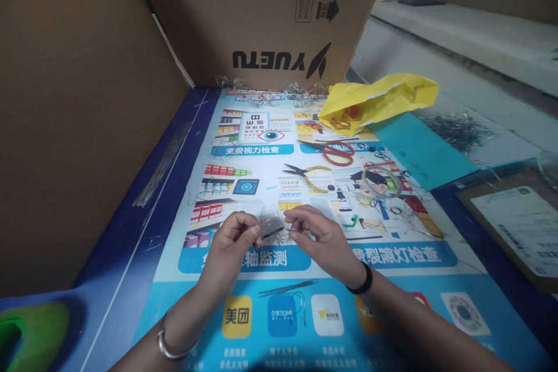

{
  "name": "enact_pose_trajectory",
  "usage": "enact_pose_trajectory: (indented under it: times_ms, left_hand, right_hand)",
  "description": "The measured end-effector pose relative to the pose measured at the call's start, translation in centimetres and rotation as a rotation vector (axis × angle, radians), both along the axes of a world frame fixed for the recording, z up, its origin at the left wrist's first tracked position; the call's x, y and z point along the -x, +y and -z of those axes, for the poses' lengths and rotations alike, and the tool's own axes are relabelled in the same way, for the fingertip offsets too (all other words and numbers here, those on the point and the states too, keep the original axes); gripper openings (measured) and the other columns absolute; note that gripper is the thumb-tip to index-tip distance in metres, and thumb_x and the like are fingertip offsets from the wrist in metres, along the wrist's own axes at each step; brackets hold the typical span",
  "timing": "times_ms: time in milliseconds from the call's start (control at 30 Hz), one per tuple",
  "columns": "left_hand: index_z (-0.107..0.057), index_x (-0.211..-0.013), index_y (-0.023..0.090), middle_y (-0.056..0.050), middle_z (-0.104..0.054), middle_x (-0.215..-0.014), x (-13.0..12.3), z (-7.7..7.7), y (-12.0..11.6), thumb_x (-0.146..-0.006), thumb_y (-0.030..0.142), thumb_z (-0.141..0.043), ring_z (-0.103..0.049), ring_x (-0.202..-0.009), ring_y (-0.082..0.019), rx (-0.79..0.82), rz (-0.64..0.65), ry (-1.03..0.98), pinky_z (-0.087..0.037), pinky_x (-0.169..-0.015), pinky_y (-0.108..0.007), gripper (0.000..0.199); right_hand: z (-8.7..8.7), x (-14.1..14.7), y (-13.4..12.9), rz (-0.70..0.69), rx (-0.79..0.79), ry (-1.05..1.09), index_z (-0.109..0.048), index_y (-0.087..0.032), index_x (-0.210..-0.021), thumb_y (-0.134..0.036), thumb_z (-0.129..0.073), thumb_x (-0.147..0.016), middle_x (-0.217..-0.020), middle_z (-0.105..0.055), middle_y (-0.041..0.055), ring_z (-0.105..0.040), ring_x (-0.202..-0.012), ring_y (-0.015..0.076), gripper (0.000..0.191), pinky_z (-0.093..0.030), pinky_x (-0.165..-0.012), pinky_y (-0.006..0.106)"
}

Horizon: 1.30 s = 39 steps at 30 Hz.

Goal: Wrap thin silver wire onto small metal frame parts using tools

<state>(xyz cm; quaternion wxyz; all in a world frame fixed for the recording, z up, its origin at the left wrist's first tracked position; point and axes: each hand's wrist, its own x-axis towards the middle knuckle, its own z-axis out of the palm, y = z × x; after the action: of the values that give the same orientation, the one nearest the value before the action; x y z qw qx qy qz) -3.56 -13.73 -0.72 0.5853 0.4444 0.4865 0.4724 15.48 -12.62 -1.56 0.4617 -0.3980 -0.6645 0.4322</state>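
Thin wires point(271, 226) bent into a small loose shape span the gap between my two hands, over the printed poster. My left hand point(238, 236) is closed, thumb and forefinger pinching the left end. The fingers of my right hand point(316, 235) pinch the right side of the same wires. A dark strip shows beneath or within the wires; I cannot tell which. Nearer to me, a few dark thin rods point(288, 288) and a curved wire lie on the poster. Beyond my hands rest yellow-handled pliers point(311, 175) with jaws apart, and red-handled scissors point(335, 152).
A coil of clear line point(381, 181) and small dark rings lie at the right. Behind are a yellow bag point(383, 99), a teal sheet point(429, 151) and a wire heap point(455, 132). Long straight wires point(163, 165) lie left. Cardboard point(209, 11) walls the back and left.
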Motion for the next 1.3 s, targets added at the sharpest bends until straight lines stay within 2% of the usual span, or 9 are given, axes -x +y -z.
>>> enact_pose_trajectory:
  times_ms: [233,600,933,1167,1300]
  left_hand:
    - [-0.053,-0.080,0.019,0.003,-0.055,-0.067,0.06,-0.02,-0.07,-0.079,0.022,-0.059,-0.048,-0.061,-0.009,0.023,-0.012,-0.036,-0.037,-0.062,-0.022,0.006]
    - [-0.052,-0.081,0.020,0.004,-0.053,-0.066,0.17,-0.07,-0.01,-0.081,0.023,-0.058,-0.048,-0.061,-0.008,0.033,0.018,-0.024,-0.037,-0.063,-0.022,0.006]
    - [-0.051,-0.081,0.020,0.004,-0.052,-0.065,0.23,-0.07,-0.02,-0.082,0.025,-0.057,-0.047,-0.061,-0.009,0.025,0.027,0.004,-0.036,-0.062,-0.022,0.008]
    - [-0.050,-0.079,0.019,0.005,-0.052,-0.062,0.35,0.13,0.11,-0.083,0.026,-0.055,-0.046,-0.061,-0.008,0.019,0.032,0.010,-0.036,-0.063,-0.021,0.009]
    - [-0.050,-0.081,0.019,0.005,-0.052,-0.062,0.42,0.28,0.19,-0.083,0.026,-0.056,-0.046,-0.061,-0.008,0.027,0.024,0.008,-0.036,-0.064,-0.021,0.009]
  right_hand:
    - [-0.10,0.00,-0.16,0.000,0.017,0.024,-0.057,-0.025,-0.107,-0.015,-0.054,-0.079,-0.094,-0.056,0.0036,-0.053,-0.074,0.0118,0.030,-0.049,-0.068,0.028]
    - [-0.21,0.02,-0.25,0.009,0.066,0.079,-0.057,-0.024,-0.099,-0.015,-0.055,-0.078,-0.088,-0.056,0.0026,-0.053,-0.074,0.0120,0.023,-0.048,-0.068,0.028]
    - [-0.16,-0.09,-0.11,0.016,0.140,0.031,-0.057,-0.024,-0.104,-0.015,-0.057,-0.075,-0.087,-0.057,0.0018,-0.052,-0.073,0.0120,0.030,-0.047,-0.066,0.028]
    - [0.35,-0.03,-0.15,-0.006,0.206,0.133,-0.048,-0.024,-0.116,-0.014,-0.057,-0.075,-0.090,-0.054,0.0016,-0.052,-0.075,0.0109,0.043,-0.046,-0.069,0.027]
    - [0.38,-0.09,-0.12,-0.006,0.215,0.121,-0.049,-0.024,-0.115,-0.016,-0.058,-0.076,-0.092,-0.054,0.0018,-0.052,-0.076,0.0109,0.041,-0.046,-0.069,0.026]
